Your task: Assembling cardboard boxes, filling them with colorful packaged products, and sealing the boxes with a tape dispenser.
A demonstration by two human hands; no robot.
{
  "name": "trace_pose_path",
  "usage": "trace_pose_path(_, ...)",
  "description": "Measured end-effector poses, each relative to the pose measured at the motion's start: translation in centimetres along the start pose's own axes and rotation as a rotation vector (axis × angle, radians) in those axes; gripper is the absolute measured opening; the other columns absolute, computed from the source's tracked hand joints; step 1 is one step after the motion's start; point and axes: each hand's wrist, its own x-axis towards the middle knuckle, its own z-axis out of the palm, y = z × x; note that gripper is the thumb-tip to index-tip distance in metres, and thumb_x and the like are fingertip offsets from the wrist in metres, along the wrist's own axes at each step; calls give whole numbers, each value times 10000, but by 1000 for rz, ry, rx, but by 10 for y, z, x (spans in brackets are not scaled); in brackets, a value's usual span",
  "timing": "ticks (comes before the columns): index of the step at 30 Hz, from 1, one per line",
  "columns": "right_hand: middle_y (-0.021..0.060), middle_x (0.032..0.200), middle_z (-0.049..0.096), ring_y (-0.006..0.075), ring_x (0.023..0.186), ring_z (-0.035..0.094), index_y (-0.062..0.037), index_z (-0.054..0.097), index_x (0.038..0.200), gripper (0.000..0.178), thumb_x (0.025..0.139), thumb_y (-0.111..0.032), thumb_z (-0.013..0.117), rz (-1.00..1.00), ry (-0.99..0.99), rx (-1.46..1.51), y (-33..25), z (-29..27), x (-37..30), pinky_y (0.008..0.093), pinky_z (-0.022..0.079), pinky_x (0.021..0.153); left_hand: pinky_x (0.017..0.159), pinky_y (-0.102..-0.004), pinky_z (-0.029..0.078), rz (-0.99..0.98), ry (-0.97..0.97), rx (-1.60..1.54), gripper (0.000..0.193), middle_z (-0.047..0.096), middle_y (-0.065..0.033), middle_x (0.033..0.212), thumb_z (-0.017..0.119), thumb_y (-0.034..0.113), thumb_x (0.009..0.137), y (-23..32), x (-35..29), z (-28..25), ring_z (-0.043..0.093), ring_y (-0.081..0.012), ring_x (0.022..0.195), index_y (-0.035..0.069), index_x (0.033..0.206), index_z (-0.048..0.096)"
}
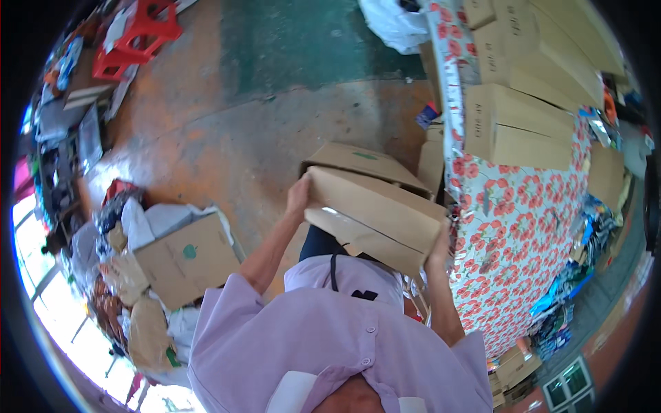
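A brown cardboard box (375, 206) is held tilted in front of my body, with a seam running along its near face. My left hand (299, 195) is closed on its left end. At the opposite end, my right hand (438, 249) grips the lower right corner, its fingers partly hidden by the box. Just beyond is a second cardboard box (358, 160) with a green mark on its top. The held box overlaps it, and I cannot tell whether the two touch.
On my right stands a table with a red-flowered cloth (496, 241), bearing several cardboard boxes (516, 127). Bags and a carton with a green mark (200, 265) are piled at left. Red plastic stools (141, 38) are at far left; a white plastic bag (392, 24) lies far ahead.
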Motion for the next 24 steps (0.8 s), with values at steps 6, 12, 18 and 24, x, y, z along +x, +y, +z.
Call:
trace_pose_path(6,111,1339,592,265,1176,578,-84,504,1429,704,1022,-646,386,-38,-114,145,73,53,75,370,495,957,809,-320,475,60,1,133,464,674,-28,947,576,418,999,-3,52,-46,572,-126,886,-11,1124,702)
trace_pose_path(12,263,1073,687,434,978,665,-1,558,1302,665,1046,-584,366,-9,203,-829,59,41,118,493,531,818,843,-284,481,188,24,34,366,693,-9,997,580,324,1021,-12,37,-17,585,-102,936,-1,1143,695)
trace_pose_path(18,310,973,658,493,899,642,27,572,1189,521,1039,-459,459,-292,362,-783,90,74,100,578,492,742,840,-343,494,298,110,351,414,695,-85,1062,572,337,1029,-30,37,-2,624,-202,952,7,1272,629)
trace_pose_path(24,304,1030,648,486,937,633,-12,499,1327,549,979,-428,580,-310,257,-713,91,62,125,562,501,783,964,-446,480,497,167,492,479,624,-273,1255,531,258,1034,-35,63,38,619,-418,1110,10,1438,460)
